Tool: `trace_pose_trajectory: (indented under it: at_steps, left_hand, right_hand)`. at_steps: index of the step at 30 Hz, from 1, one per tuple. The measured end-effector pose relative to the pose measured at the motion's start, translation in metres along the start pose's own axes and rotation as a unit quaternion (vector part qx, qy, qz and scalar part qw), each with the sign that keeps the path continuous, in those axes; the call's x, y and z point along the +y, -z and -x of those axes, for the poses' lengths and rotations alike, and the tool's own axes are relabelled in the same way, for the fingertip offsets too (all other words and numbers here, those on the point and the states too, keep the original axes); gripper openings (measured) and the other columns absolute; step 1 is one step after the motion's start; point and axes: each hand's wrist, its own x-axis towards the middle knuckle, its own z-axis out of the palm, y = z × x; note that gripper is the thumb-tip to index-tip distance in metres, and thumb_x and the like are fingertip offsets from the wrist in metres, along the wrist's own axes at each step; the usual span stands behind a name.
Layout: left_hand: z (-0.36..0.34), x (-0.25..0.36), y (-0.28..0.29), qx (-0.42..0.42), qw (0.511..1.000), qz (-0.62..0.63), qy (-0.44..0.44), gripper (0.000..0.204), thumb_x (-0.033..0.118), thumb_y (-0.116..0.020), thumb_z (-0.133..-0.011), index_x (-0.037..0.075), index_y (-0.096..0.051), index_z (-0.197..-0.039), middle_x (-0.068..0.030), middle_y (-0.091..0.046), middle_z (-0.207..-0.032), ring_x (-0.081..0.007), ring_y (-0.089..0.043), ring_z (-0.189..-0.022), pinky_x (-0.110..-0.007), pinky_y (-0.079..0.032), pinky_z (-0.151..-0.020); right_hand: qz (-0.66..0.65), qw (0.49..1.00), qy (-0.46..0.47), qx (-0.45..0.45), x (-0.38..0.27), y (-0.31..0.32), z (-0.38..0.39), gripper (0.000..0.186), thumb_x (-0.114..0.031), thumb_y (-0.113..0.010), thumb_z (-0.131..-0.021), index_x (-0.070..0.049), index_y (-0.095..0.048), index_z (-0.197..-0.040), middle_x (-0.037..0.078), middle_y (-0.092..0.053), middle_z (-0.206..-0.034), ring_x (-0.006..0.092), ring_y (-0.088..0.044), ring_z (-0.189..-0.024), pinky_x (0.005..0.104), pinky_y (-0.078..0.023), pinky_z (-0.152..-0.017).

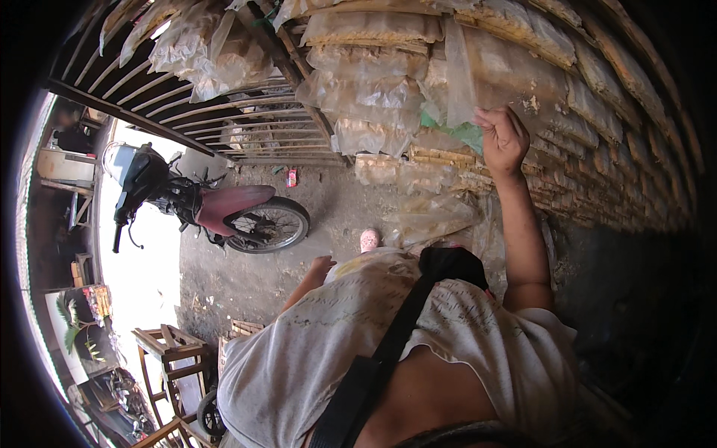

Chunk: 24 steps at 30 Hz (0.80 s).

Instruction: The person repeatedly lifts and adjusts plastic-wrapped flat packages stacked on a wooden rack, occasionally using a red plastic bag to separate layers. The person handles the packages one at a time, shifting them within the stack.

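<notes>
My right hand is raised in front of a tall stack of pale yellow slabs with clear plastic over them. Its fingertips are pinched together at the lower edge of a hanging clear plastic sheet. A green piece of plastic sticks out just left of that hand. Down at my left side, beside my shirt, hangs my left hand. Nothing shows in it, but its fingers are small and partly hidden.
Slatted racks hold more plastic-covered slabs at the upper left. A motorbike stands left of me on the concrete floor. Loose plastic sheeting lies low against the stack. A wooden stool-like frame is at the lower left.
</notes>
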Motion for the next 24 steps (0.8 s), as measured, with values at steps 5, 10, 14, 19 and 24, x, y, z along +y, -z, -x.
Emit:
trace_pose_trajectory:
  at_steps: [5,10,14,19,24]
  left_hand:
    - [-0.005,0.041,0.049,0.018,0.735,0.613,0.289,0.030,0.019,-0.048,-0.083,0.007,-0.050,-0.110,-0.0073,-0.062,-0.094,-0.0198,-0.058,-0.084,-0.033,-0.042,-0.073]
    - [-0.013,0.188,0.248,0.160,0.729,0.661,-0.077,0.035,0.030,-0.048,-0.087,0.003,-0.052,-0.109,-0.0094,-0.061,-0.100,-0.0181,-0.056,-0.095,-0.030,-0.039,-0.083]
    - [0.010,0.290,0.376,0.115,0.714,0.651,-0.230,0.045,0.040,-0.050,-0.085,0.000,-0.052,-0.106,-0.0134,-0.060,-0.098,-0.0188,-0.057,-0.092,-0.029,-0.042,-0.078]
    - [-0.011,0.339,0.401,0.153,0.765,0.574,-0.247,0.036,0.029,-0.055,-0.085,-0.003,-0.053,-0.100,-0.0133,-0.063,-0.080,-0.0224,-0.063,-0.069,-0.032,-0.047,-0.072]
    - [0.001,0.350,0.389,0.181,0.741,0.562,-0.321,0.029,0.020,-0.045,-0.091,-0.005,-0.052,-0.104,-0.0143,-0.064,-0.081,-0.0204,-0.063,-0.071,-0.030,-0.048,-0.069]
  right_hand:
    - [-0.062,0.998,-0.011,0.013,-0.010,-0.042,0.009,0.022,0.008,-0.065,-0.061,-0.005,-0.057,-0.077,0.007,-0.054,-0.064,0.0221,-0.054,-0.058,0.0298,-0.045,-0.051]
    - [-0.033,0.995,-0.008,-0.090,-0.028,-0.071,-0.006,0.013,0.004,-0.062,-0.068,-0.002,-0.056,-0.078,0.009,-0.056,-0.069,0.0253,-0.057,-0.065,0.0315,-0.047,-0.057]
    - [-0.077,0.980,-0.060,-0.173,-0.034,-0.064,0.007,0.008,-0.004,-0.060,-0.073,-0.003,-0.056,-0.080,0.010,-0.056,-0.068,0.0252,-0.057,-0.066,0.0314,-0.046,-0.056]
    - [-0.169,0.881,-0.381,0.223,-0.002,-0.009,0.019,0.020,-0.022,-0.049,-0.089,-0.003,-0.053,-0.093,0.007,-0.059,-0.078,0.0155,-0.056,-0.065,0.0272,-0.045,-0.056]
    - [-0.336,0.749,-0.529,0.216,0.088,0.046,0.020,0.031,-0.025,-0.049,-0.089,-0.003,-0.040,-0.108,0.011,-0.053,-0.087,0.0185,-0.056,-0.071,0.0288,-0.047,-0.059]
